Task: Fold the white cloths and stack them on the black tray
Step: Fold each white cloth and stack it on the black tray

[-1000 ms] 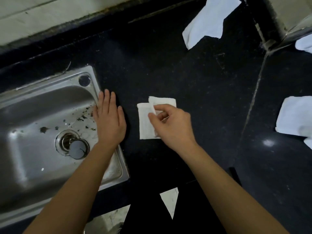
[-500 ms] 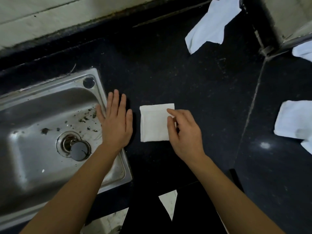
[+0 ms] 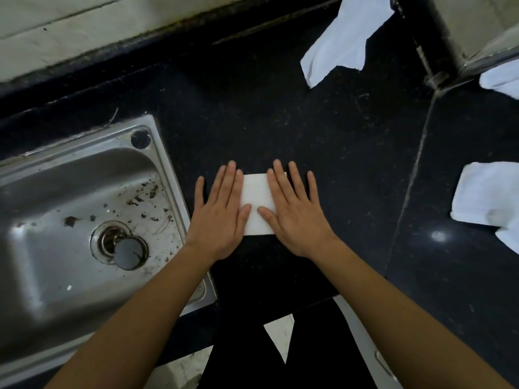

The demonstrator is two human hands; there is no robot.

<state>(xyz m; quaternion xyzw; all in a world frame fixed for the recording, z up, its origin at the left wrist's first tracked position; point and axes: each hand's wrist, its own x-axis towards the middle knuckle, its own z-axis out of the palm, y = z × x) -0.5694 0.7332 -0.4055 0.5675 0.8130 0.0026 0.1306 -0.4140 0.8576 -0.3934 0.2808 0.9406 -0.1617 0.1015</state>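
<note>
Head view showed my left hand (image 3: pixel 222 211) and right hand (image 3: pixel 295 211) spread flat, gripping nothing, pressing the folded white cloth (image 3: pixel 257 203) at centre. Pressing seemed the step; next, I judged, lifting it toward a tray I couldn't see, perhaps at three o'clock.

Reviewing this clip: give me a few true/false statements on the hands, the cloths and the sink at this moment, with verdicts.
1. Both hands lie flat on the small folded white cloth. True: left hand and right hand press its two sides.
2. The steel sink is on the person's right. False: it is to the left of the hands.
3. An unfolded white cloth lies at the far side of the black countertop. True.
4. The sink basin is spotless. False: dark debris is scattered near the drain.
5. The right hand holds a cloth in the air. False: it rests open and flat.
</note>
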